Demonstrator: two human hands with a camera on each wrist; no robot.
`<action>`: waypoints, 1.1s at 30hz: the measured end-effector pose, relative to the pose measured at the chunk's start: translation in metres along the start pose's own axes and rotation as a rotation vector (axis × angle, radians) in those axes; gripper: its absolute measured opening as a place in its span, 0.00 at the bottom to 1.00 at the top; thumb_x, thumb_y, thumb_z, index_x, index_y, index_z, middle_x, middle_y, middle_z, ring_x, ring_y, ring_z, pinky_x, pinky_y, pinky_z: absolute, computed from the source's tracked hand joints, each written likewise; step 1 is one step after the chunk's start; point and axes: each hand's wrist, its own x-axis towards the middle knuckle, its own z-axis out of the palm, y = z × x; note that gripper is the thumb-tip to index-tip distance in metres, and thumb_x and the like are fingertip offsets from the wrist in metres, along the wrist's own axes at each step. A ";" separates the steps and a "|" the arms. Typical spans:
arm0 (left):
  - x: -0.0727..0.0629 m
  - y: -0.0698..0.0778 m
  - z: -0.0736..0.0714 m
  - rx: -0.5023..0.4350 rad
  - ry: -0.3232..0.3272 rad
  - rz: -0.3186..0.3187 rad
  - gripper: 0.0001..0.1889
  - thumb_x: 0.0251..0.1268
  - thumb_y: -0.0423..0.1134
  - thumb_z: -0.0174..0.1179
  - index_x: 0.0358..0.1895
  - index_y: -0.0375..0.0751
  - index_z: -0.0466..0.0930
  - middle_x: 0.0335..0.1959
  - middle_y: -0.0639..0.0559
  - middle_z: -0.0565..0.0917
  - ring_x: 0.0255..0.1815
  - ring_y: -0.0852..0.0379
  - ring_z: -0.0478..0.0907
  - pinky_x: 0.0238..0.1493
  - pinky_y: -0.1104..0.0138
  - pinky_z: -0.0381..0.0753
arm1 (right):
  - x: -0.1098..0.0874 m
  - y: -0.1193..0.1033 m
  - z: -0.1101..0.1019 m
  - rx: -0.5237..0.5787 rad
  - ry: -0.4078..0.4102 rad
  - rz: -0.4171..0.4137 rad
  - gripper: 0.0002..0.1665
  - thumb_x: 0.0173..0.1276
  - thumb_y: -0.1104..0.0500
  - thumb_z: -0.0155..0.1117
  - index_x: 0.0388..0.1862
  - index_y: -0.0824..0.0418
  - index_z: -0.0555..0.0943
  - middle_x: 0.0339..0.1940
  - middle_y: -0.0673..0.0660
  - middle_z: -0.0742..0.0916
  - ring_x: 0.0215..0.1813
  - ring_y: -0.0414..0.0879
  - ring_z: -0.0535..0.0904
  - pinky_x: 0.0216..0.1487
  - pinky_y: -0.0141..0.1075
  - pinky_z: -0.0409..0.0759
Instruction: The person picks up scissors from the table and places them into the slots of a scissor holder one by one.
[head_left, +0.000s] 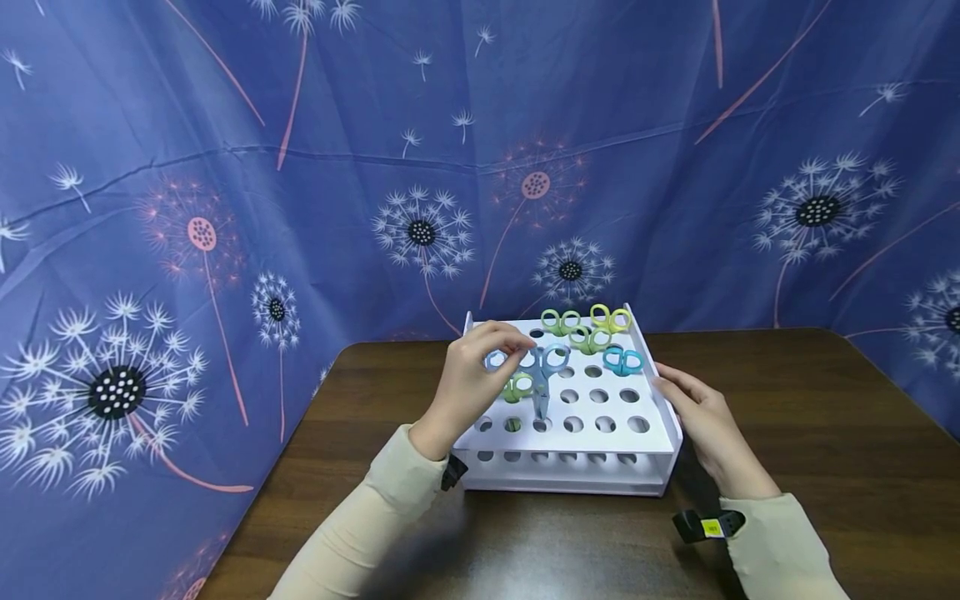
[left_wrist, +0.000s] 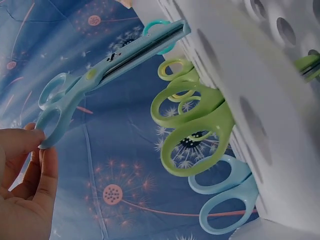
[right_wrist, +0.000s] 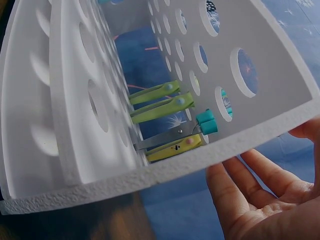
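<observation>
My left hand point(head_left: 472, 379) pinches light blue scissors point(left_wrist: 92, 75) by one handle loop, between thumb and fingertips. Their blades are together and point down over the front part of a white rack point(head_left: 562, 443) with rows of round holes. In the head view the tips appear just above a front-row hole; in the left wrist view they are near the top board. Green scissors point(left_wrist: 225, 112) and another light blue pair point(left_wrist: 255, 192) stand in holes close by. Against the rack's right side panel rests my right hand point(head_left: 705, 425), fingers extended and touching its edge.
At the rack's back right stand teal scissors point(head_left: 622, 361), yellow scissors point(head_left: 611, 319) and two green pairs, blades down through the holes. A lower holed board point(right_wrist: 92, 105) lies beneath the top one. The rack sits on a brown wooden table point(head_left: 787, 400) before a blue dandelion-patterned cloth point(head_left: 337, 208).
</observation>
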 end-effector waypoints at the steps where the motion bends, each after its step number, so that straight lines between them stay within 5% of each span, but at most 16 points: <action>1: -0.001 0.000 0.001 0.000 0.000 -0.002 0.07 0.61 0.28 0.64 0.38 0.42 0.87 0.38 0.53 0.85 0.38 0.62 0.80 0.42 0.70 0.80 | 0.000 0.000 0.000 0.000 0.000 -0.002 0.40 0.72 0.40 0.53 0.75 0.62 0.62 0.63 0.60 0.74 0.42 0.26 0.75 0.42 0.24 0.77; 10: -0.009 -0.003 0.006 -0.009 -0.009 -0.030 0.06 0.60 0.28 0.65 0.37 0.41 0.87 0.38 0.52 0.85 0.38 0.61 0.80 0.42 0.70 0.81 | -0.002 -0.001 0.000 -0.014 -0.007 0.019 0.41 0.72 0.38 0.51 0.75 0.60 0.61 0.70 0.65 0.69 0.45 0.27 0.73 0.42 0.23 0.76; 19: -0.015 -0.004 0.007 -0.022 -0.010 -0.039 0.06 0.60 0.27 0.64 0.36 0.42 0.87 0.36 0.52 0.86 0.36 0.62 0.79 0.41 0.69 0.81 | -0.002 0.000 -0.001 -0.001 0.005 0.010 0.41 0.71 0.38 0.54 0.74 0.60 0.62 0.55 0.47 0.78 0.44 0.27 0.74 0.43 0.24 0.77; 25: -0.021 -0.006 0.009 -0.044 -0.009 -0.050 0.07 0.60 0.27 0.64 0.37 0.42 0.87 0.37 0.53 0.86 0.37 0.62 0.80 0.42 0.69 0.81 | -0.002 -0.001 0.000 -0.009 -0.001 0.019 0.42 0.71 0.37 0.53 0.75 0.59 0.62 0.62 0.56 0.75 0.45 0.27 0.73 0.43 0.24 0.76; 33: -0.027 -0.007 0.013 -0.063 0.013 -0.071 0.07 0.58 0.26 0.65 0.35 0.41 0.87 0.36 0.52 0.87 0.36 0.61 0.80 0.42 0.72 0.80 | -0.001 0.000 -0.001 -0.015 -0.004 0.008 0.41 0.71 0.38 0.53 0.75 0.59 0.61 0.59 0.52 0.76 0.44 0.27 0.74 0.42 0.25 0.77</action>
